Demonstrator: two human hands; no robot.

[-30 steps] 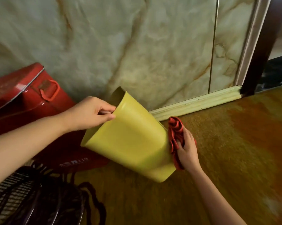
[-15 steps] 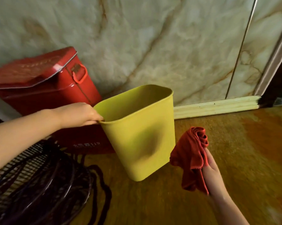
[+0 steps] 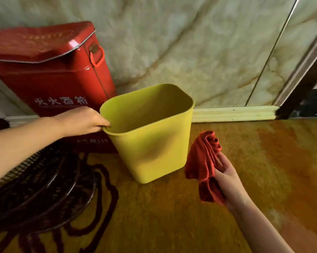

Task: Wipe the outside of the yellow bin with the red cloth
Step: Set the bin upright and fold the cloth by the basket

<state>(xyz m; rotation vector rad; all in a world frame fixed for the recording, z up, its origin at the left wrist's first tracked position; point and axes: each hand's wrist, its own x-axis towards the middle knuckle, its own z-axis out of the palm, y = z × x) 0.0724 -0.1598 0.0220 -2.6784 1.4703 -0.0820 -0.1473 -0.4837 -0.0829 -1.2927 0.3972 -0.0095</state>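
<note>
The yellow bin (image 3: 150, 143) stands upright on the floor (image 3: 172, 216) in front of a red box (image 3: 50, 70), the left hand (image 3: 82, 121) pinching its near rim. The right hand (image 3: 227, 178) grips the bunched red cloth (image 3: 202, 161) just beside the bin, not touching it. Wiping looks paused; next the cloth must press against an outer wall.

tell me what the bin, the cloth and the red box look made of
Bin: likely plastic, smooth semi-matte yellow with a thin rolled rim.
Cloth: soft woven fabric, bunched in folds, perhaps microfibre.
Red box: probably painted metal, glossy with sharp highlights and a silvery lid edge.
</note>
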